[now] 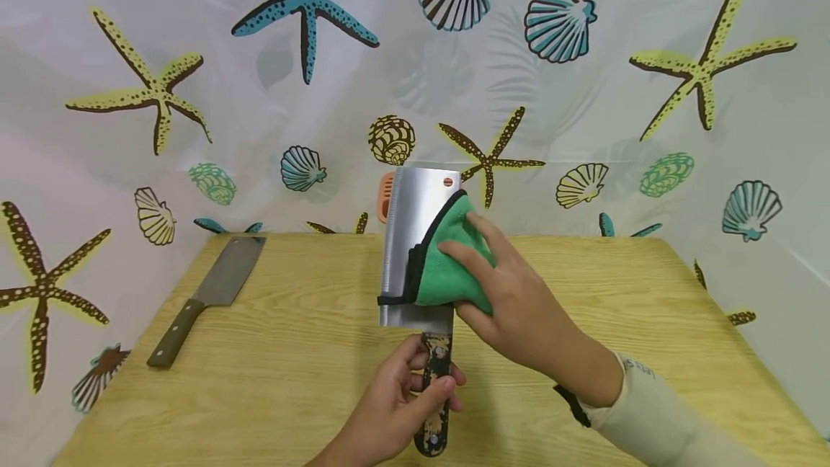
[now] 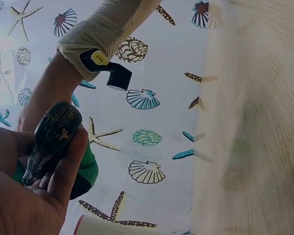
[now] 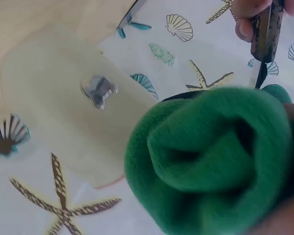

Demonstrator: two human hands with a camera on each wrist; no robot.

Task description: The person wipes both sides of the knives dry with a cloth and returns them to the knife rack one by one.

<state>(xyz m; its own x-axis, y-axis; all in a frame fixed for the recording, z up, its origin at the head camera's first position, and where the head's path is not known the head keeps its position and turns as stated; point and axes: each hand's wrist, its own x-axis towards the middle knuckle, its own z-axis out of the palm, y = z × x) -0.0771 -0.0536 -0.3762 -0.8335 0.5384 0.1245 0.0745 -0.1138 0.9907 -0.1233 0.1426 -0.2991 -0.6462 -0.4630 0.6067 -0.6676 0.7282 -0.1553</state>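
Observation:
A cleaver (image 1: 415, 215) with a shiny blade is held upright above the table. My left hand (image 1: 395, 402) grips its worn, dark handle (image 1: 436, 388), fingers and thumb wrapped round it; the left wrist view shows the handle (image 2: 56, 132) end-on in that hand. With my right hand (image 1: 499, 287) I hold a green cloth (image 1: 454, 258) with a black edge against the right side of the blade. The cloth (image 3: 210, 156) is bunched in the right wrist view and hides much of the fingers. Its black border crosses the lower blade.
A second cleaver (image 1: 227, 272) with an olive-brown handle lies on the left of the wooden table (image 1: 311, 352). Behind the held blade shows part of an orange slotted thing (image 1: 385, 197). A pale board-like thing (image 3: 54, 98) appears in the right wrist view. A shell-and-starfish sheet (image 1: 363, 92) hangs behind.

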